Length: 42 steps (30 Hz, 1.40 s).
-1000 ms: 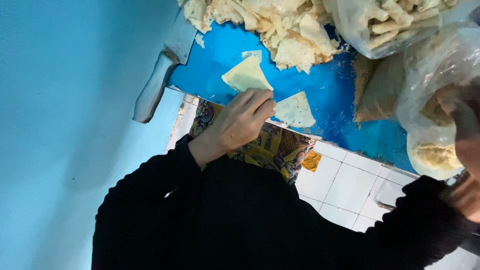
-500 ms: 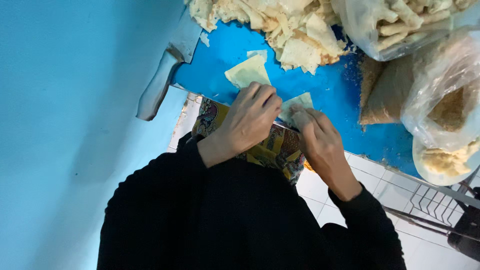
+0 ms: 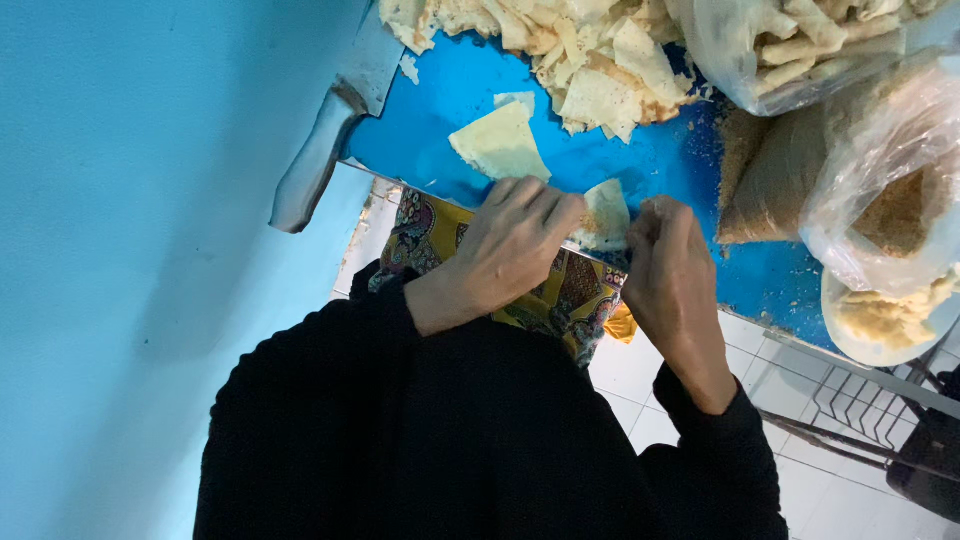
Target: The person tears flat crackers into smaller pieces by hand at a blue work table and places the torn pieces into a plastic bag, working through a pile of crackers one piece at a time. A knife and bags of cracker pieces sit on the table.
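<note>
From the head camera I look down on both hands working at the near edge of a bright blue table top point(image 3: 640, 170). My left hand point(image 3: 510, 250) lies palm down with its fingers curled over the left side of a small pale yellow triangular pastry sheet point(image 3: 605, 212), and my right hand point(image 3: 672, 268) is bunched up against the sheet's right side, so the two hands sit close together with the sheet pinched between them, right at the table's edge. Whether the fingertips actually close around the sheet I cannot tell for certain, since the knuckles hide them, but both hands touch it. Just beyond my left hand a second flat pale yellow sheet point(image 3: 500, 143), also roughly triangular, lies loose on the blue surface, apart from the fingers. Farther back a heap of torn cream-coloured pastry scraps point(image 3: 570, 50) covers the far part of the table. To the right stand clear plastic bags: one holding pale pastry strips point(image 3: 790, 50) and one holding brown crumbs point(image 3: 890, 200), with a mound of brown crumbs point(image 3: 765, 175) lying beside them. Below the table edge a patterned yellow cloth point(image 3: 560, 295) shows between my black sleeves point(image 3: 450, 430), over a white tiled floor point(image 3: 640, 370).
</note>
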Available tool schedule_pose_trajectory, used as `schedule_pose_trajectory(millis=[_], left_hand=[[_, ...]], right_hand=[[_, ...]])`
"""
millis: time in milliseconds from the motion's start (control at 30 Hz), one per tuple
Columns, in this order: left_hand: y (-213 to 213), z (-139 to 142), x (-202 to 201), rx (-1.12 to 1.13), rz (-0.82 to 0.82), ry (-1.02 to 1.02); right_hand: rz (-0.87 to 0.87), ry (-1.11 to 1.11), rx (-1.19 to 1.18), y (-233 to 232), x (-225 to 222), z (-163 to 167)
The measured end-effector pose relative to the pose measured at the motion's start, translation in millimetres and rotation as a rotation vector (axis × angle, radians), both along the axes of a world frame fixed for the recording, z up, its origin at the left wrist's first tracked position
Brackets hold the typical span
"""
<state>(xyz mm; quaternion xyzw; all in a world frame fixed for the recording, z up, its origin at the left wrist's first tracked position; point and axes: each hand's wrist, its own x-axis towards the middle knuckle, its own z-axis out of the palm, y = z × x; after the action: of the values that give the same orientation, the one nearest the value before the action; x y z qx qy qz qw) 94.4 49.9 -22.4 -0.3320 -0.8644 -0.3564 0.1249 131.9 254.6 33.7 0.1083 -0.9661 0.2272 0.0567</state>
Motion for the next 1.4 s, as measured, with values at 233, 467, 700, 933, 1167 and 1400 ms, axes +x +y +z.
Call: schedule_pose_trajectory(millis=[233, 467, 700, 933, 1167, 1400], left_hand=[[2.1, -6.4, 8.7, 0.171, -0.115, -0.035], [-3.6, -8.7, -2.3, 0.093, -0.198, -0.015], [1.9, -12.1, -19.6, 0.040, -0.200, 0.213], [16.8, -7.2, -24.7, -0.011, -0.095, 0.093], [8.2, -0.5, -11.5, -0.124, -0.080, 0.333], [24.4, 0.2, -45.0, -0.140, -0.183, -0.017]], right_hand=[[0.018, -0.109, -0.237, 1.1, 1.0, 14.1], [0.080, -0.130, -0.229, -7.1, 1.4, 19.8], [0.102, -0.148, -0.073, -13.1, -0.9, 24.4], [0.103, -0.067, -0.119, -9.0, -23.7, 13.6], [0.138, 0.068, -0.038, -8.7, -13.1, 3.0], [0.084, 0.001, -0.068, -8.1, -21.1, 6.6]])
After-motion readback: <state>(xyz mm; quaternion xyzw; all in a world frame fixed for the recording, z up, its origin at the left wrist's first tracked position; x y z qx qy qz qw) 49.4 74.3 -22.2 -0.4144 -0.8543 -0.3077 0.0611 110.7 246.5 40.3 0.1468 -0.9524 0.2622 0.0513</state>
